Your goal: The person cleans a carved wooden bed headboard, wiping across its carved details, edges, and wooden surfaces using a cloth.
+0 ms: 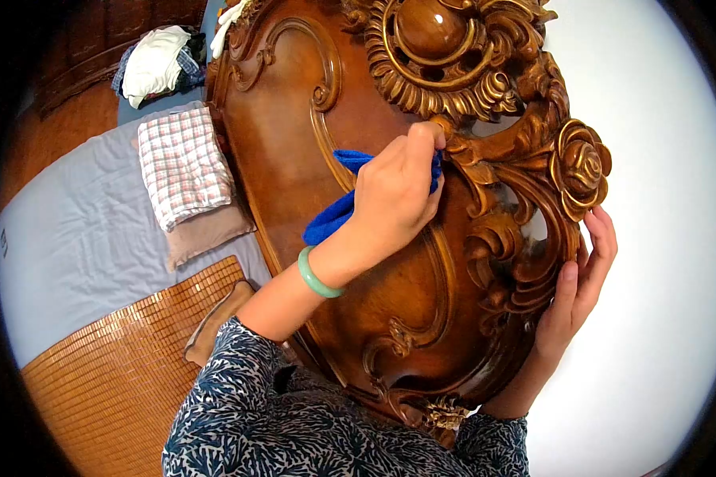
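My left hand (398,181), with a green bangle on its wrist, is closed around a bunched blue cloth (332,220). Its fingertips press cloth against the carving just below the large round ornament (431,28) of the brown wooden headboard (282,131). Parts of the cloth stick out to the left of the hand and lie against the smooth panel. At the headboard's right edge, below the carved rose (582,165), my right hand (579,288) grips the openwork rim, its thumb on the near side and its other fingers curled along the outer edge.
To the left is a bed with a grey-blue sheet (79,219), a woven mat (131,381), a checked folded cloth (184,167) on a pillow (215,232), and a pile of clothes (155,63) beyond. A white wall (652,238) stands at the right.
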{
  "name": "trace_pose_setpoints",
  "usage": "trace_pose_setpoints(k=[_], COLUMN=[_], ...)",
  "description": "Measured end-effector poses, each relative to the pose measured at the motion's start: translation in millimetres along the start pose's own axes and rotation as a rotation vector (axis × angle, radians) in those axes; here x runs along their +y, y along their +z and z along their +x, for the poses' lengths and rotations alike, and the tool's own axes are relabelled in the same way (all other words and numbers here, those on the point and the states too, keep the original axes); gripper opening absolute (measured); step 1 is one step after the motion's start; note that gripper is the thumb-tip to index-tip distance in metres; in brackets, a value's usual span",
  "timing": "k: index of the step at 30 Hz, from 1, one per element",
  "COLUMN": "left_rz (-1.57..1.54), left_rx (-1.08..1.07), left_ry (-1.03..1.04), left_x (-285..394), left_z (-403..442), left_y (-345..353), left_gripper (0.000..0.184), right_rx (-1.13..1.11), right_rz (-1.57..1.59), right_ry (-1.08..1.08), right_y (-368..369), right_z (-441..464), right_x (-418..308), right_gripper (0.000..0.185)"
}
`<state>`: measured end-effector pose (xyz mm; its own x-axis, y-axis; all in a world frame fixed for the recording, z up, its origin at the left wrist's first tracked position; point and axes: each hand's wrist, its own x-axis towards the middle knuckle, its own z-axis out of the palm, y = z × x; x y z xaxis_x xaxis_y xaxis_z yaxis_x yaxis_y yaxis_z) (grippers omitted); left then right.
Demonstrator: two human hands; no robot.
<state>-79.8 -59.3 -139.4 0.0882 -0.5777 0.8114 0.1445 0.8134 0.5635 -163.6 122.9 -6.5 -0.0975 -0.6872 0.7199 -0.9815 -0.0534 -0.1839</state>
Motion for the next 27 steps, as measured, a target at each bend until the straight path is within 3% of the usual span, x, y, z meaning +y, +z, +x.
trace_pose_setpoints(k=[10, 12, 16, 19, 23, 27], left_rz=[0.013, -0.131, -0.197, -0.277, -0.073, -0.062], left_rx=[-0.061, 0.112, 0.227, 0.264, 0.182, 0.169], left_ry=[0.097, -0.061, -0.236, -0.279, -0.144, -0.179], left_x=[-13.6, -11.1, -6.1, 0.8, 2.5, 9.4], left_z=[-40.8, -42.6, -42.3, -28.0, -14.9, -5.5], left_y=[23.7, 24.9, 10.3, 6.3, 3.4, 2.0], left_gripper=[0.038, 0.036, 0.042, 0.035, 0.043, 0.045], right_rx=[0.013, 0.009, 0.0, 0.017, 0.008, 0.012], right_rz=[0.025, 0.005, 0.005, 0.019, 0.031, -0.019], right_ry=[0.047, 0.04, 0.024, 0.016, 0.034, 0.013], right_y=[0.8, -1.4, -2.2, 0.5, -0.6, -0.7], right_z=[-1.6, -3.4, -3.9, -2.8, -2.8, -2.3], right_x=[-0.3, 3.1, 3.9, 2.2, 2.1, 0.3], right_gripper=[0.053, 0.054, 0.056, 0.053, 0.052, 0.052])
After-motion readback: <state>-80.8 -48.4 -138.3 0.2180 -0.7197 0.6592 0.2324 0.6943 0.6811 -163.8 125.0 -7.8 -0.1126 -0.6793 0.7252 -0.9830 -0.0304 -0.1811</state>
